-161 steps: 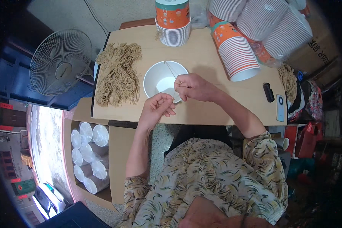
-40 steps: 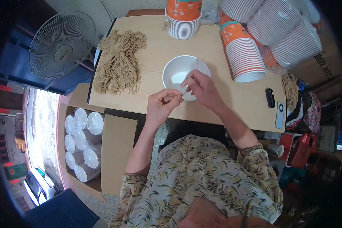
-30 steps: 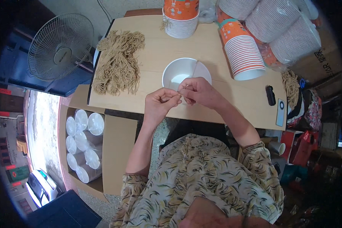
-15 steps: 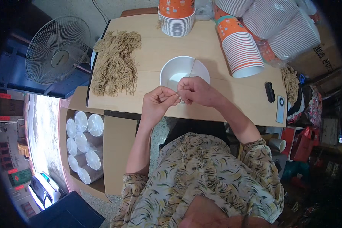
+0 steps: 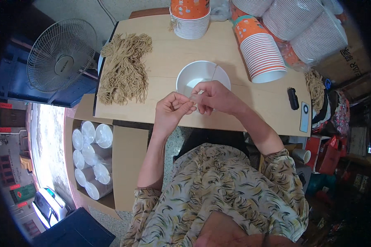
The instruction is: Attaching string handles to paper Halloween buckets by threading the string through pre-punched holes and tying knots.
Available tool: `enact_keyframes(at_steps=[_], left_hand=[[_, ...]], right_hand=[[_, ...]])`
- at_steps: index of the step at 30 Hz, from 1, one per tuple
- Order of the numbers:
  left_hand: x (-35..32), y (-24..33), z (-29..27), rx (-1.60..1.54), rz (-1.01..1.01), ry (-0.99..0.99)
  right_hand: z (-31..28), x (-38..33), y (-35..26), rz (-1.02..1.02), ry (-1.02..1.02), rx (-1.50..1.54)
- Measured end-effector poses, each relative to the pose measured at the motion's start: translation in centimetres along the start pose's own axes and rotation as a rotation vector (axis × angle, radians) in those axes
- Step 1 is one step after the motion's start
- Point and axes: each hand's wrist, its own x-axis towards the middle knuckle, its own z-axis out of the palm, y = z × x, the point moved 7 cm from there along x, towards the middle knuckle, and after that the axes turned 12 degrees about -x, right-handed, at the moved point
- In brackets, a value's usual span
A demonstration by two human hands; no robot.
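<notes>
A white paper bucket (image 5: 183,78) stands upright near the table's front edge, open at the top. Over its far rim and down across its inside runs a thin tan string (image 5: 214,73), which passes out of sight behind my right hand (image 5: 215,98). My left hand (image 5: 172,112) is closed in a pinch in front of the bucket. My right hand, also pinching, hangs over the bucket's near rim. The fingertips of both hands meet; the bit of string between them is too small to see clearly.
A tan yarn bundle (image 5: 125,70) lies at the table's left. Nested paper buckets (image 5: 263,55) lie at right; another stack (image 5: 191,26) stands at the back. A black object (image 5: 293,99) and a phone-like slab (image 5: 304,117) sit right. Left are a fan (image 5: 64,64) and carton (image 5: 130,164).
My right hand's fingers have shifted slightly and loosened a little near the left fingertips. In the picture, the bucket sits slightly farther right. My left hand stays nearly in place.
</notes>
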Motion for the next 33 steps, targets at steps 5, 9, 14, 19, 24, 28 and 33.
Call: enact_keyframes(at_steps=[5, 9, 14, 19, 24, 28, 33], left_hand=[[0.1, -0.1, 0.1, -0.005, -0.007, -0.009], [0.0, 0.0, 0.3, -0.011, -0.024, -0.013], [-0.1, 0.2, 0.6, 0.029, -0.051, -0.035], [0.0, 0.3, 0.8, 0.101, -0.045, -0.047], [0.1, -0.1, 1.0, 0.070, -0.035, -0.065], [0.1, 0.1, 1.1, 0.072, -0.030, -0.051], [-0.1, 0.6, 1.8, 0.084, 0.026, -0.054]], right_hand=[[-0.1, 0.3, 0.5, -0.085, 0.035, 0.005], [-0.3, 0.1, 0.7, -0.075, 0.103, 0.068], [-0.3, -0.4, 0.3, -0.094, 0.159, 0.115], [-0.5, -0.7, 0.0, -0.069, 0.232, 0.117], [-1.5, -0.7, -0.5, -0.190, 0.374, -0.041], [-1.5, -0.9, -0.9, -0.209, 0.381, -0.016], [-1.4, -1.3, -1.8, -0.273, 0.352, 0.002]])
